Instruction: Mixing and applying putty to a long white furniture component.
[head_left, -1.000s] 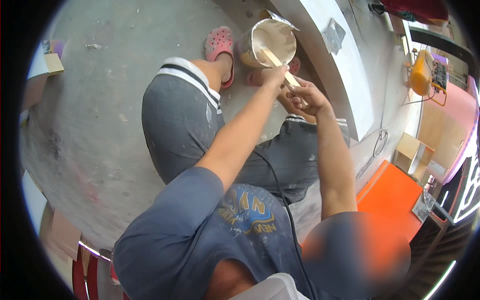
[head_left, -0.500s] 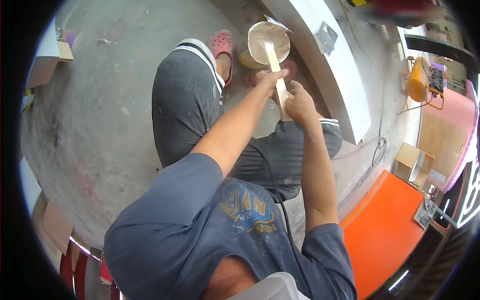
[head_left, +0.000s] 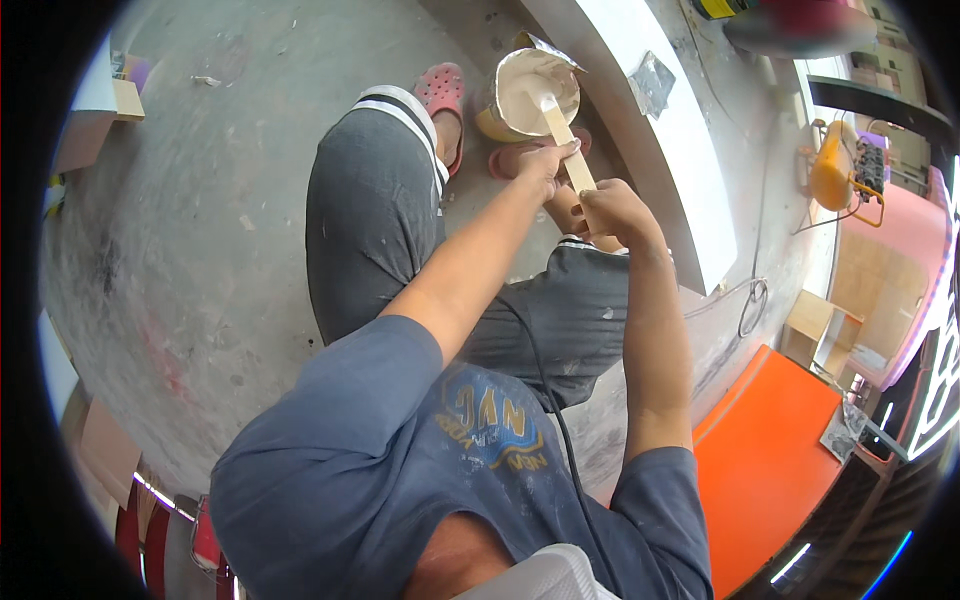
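Note:
A flat wooden stick (head_left: 562,130) slants into an open tin (head_left: 492,124) with a cut, bent-back lid and whitish paste (head_left: 522,88) inside. The stick's far end is in the paste and coated white. My left hand (head_left: 541,168) is closed round the middle of the stick, its thumb along the top. Closer to me, my right hand (head_left: 612,210) is closed on the stick's near end. The tin stands on the floor between my foot in a pink clog (head_left: 440,95) and a long white panel.
The long white panel (head_left: 690,170) runs along the right of the tin, with a grey plate (head_left: 652,85) on it. Farther right are a yellow compressor (head_left: 833,168), a cable coil (head_left: 752,308) and an orange board (head_left: 765,450). Grey concrete floor (head_left: 200,220) spreads left.
My right hand has moved slightly right and is now round the stick's near end. The stick's near end has swung to the right, and my left hand has shifted a little.

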